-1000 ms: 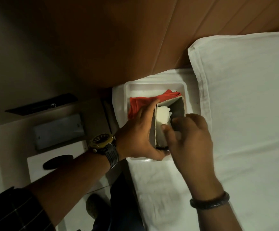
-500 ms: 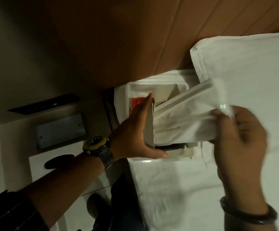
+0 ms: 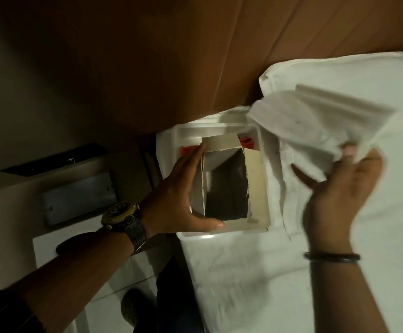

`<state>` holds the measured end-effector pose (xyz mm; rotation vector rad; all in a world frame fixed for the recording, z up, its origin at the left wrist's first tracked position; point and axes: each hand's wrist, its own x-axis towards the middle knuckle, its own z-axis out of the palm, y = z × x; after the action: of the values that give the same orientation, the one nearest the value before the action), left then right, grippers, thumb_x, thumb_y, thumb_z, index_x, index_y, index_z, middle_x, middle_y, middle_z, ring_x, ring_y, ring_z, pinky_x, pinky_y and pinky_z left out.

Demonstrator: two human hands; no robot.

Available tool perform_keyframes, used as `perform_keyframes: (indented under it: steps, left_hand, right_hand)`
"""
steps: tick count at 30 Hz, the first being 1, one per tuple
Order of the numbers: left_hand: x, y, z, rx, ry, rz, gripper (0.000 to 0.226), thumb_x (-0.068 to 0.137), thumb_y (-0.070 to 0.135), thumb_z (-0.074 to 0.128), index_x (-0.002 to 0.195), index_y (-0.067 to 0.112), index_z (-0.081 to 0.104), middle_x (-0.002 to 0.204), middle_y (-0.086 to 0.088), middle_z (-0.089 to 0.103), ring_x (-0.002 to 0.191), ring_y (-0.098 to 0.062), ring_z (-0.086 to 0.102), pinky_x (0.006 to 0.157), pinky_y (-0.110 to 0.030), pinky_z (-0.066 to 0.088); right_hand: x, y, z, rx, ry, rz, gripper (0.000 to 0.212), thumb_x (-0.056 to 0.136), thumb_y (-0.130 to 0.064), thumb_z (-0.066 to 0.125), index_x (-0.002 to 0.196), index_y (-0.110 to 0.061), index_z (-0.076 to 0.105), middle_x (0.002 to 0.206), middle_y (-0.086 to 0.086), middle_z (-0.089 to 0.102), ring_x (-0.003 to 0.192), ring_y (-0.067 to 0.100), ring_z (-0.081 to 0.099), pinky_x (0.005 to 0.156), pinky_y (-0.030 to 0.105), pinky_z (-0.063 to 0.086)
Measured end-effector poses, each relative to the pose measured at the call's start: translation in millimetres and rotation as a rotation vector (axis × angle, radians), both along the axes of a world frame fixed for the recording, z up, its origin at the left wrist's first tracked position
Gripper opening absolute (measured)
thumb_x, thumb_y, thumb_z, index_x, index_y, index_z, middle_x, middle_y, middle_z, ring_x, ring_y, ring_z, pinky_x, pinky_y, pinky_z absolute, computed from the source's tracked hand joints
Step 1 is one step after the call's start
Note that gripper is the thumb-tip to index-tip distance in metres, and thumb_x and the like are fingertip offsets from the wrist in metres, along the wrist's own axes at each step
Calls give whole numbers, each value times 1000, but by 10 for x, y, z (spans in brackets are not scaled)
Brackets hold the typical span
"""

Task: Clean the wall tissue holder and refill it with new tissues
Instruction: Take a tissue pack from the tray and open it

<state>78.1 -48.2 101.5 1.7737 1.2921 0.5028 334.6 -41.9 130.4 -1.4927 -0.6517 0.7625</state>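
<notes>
One open tissue box (image 3: 227, 186) sits in one white tray (image 3: 222, 233) on the white-sheeted bed (image 3: 255, 284), one red cloth (image 3: 246, 143) beneath it; no writing is legible. The left hand (image 3: 183, 195) grips the box's side. The right hand (image 3: 340, 186) pinches one stack of tissues (image 3: 316, 126) above the pillow (image 3: 376, 80), beside a brown headboard (image 3: 195, 56).

A large white fabric pillow (image 3: 354, 75) is lying against a brown panelled wooden headboard (image 3: 195, 56). A white sheet (image 3: 255, 284) is covering the bed. A grey rectangular wall plate (image 3: 78, 198), possibly a switch panel, is sitting below a dark flat slot (image 3: 51, 159). A shoe (image 3: 133, 306) is showing on the pale tiled floor (image 3: 114, 277).
</notes>
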Motion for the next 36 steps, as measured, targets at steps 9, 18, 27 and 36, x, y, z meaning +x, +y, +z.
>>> perform_keyframes:
  steps: [9,18,27,36]
  left_hand:
    - [-153,-66,46,-25,187,-201,154,41,76,77,141,36,-34,153,16,-34,146,-16,-15,116,-45,12]
    - [-53,9,211,214,218,-128,142,53,67,77,144,30,-26,156,5,-13,147,-20,-6,116,-59,19]
    - [-81,1,162,80,-39,-11,112,61,46,83,147,32,11,154,16,16,145,-8,17,116,-39,32]
    - [139,-130,119,-114,-211,156,70,62,40,80,122,48,44,154,20,11,137,-1,29,98,-18,46]
  right_hand:
    - [-668,-130,-300,-233,211,32,32,99,-40,51,128,-28,54,129,7,62,110,19,68,72,23,59]
    - [-704,30,-70,-211,274,-7,29,103,-37,48,127,-22,56,123,10,65,112,29,67,88,48,60]
    - [-586,38,-5,-223,372,25,15,104,-36,48,104,-30,62,90,-11,74,97,22,72,80,39,62]
    - [-547,-47,164,-52,485,164,25,102,-34,47,123,-24,56,109,-9,74,106,27,73,67,46,61]
